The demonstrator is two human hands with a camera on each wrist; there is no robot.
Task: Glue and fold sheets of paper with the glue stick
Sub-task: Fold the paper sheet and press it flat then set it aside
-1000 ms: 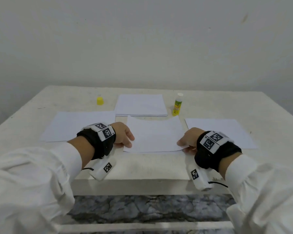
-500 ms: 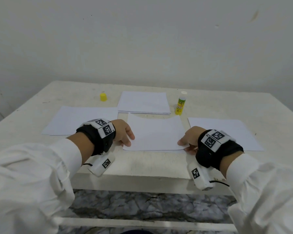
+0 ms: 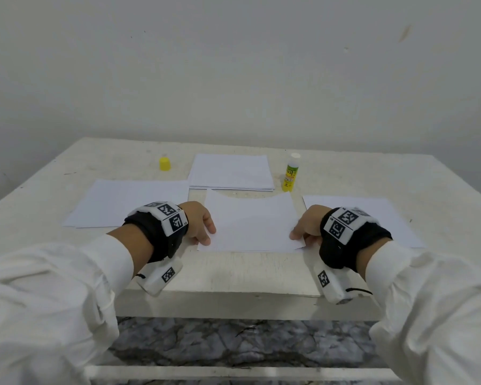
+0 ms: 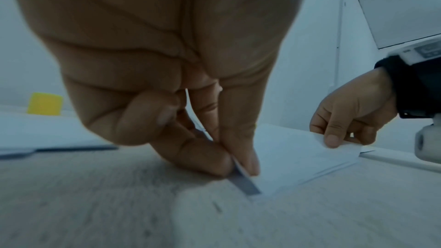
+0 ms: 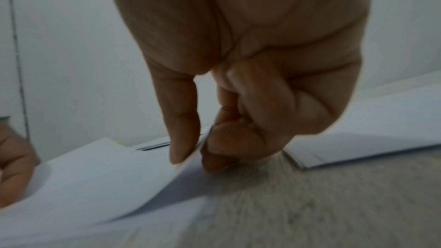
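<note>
Left hand (image 4: 167, 82) pinches sheet (image 4: 298, 157) corner; right hand (image 4: 350, 112) pinches opposite corner.

A plain off-white wall (image 3: 233, 65), faintly scuffed, rises behind a pale, worn table (image 3: 247, 273). Below the table's near edge lies grey marbled stone floor (image 3: 233, 343). Light is soft and even.

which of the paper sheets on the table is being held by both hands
The middle sheet nearest the table edge: the left hand and right hand pinch its near corners. The side sheets and far stack lie untouched.

Matt white paper sheet (image 3: 250, 220) on rough, whitewashed wooden table (image 3: 261, 273); glossy plastic glue stick (image 3: 290, 173).
</note>
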